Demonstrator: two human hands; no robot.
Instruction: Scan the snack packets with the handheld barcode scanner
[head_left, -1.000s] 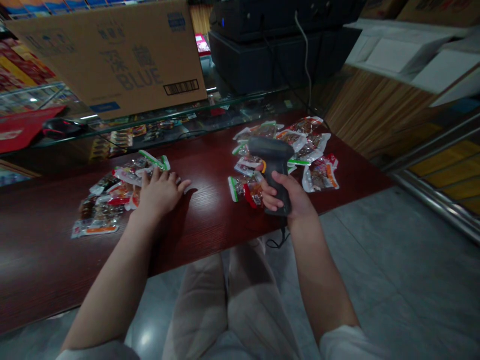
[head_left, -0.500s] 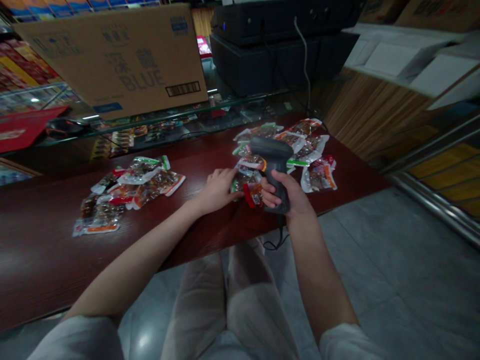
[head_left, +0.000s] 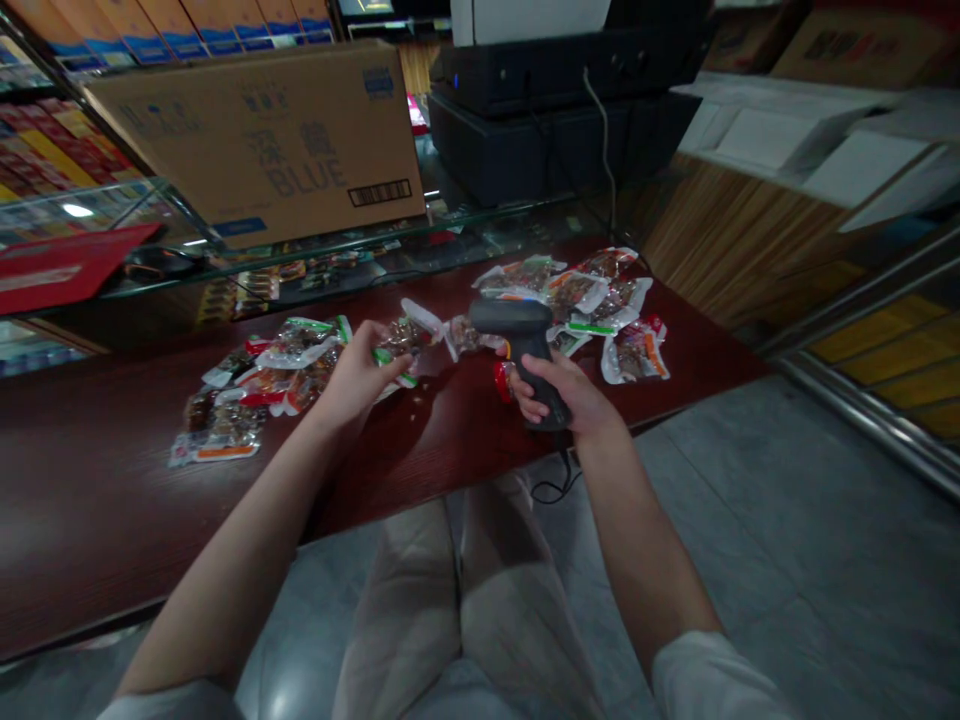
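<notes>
My right hand (head_left: 555,388) is wrapped round the handle of a black barcode scanner (head_left: 514,318), its head pointing left over the dark red tabletop (head_left: 442,440). In my left hand (head_left: 367,365) is a clear snack packet (head_left: 399,340) with green edges and brown contents, pinched between thumb and fingers. Another packet (head_left: 463,338) lies just left of the scanner head. To the left of my left hand is a pile of several snack packets (head_left: 289,365). A second pile of packets (head_left: 596,290) lies behind and right of the scanner.
A large cardboard box (head_left: 300,160) stands on the glass counter behind the table. Right of it are stacked black machines (head_left: 555,130) with a hanging cable. A computer mouse (head_left: 161,262) and a red sheet (head_left: 71,265) lie at the left. A metal rail (head_left: 862,405) runs along the right.
My left hand has moved left from near the scanner and now holds a packet beside the left pile. The scanner has shifted slightly left in my right hand. The view has tilted a little.
</notes>
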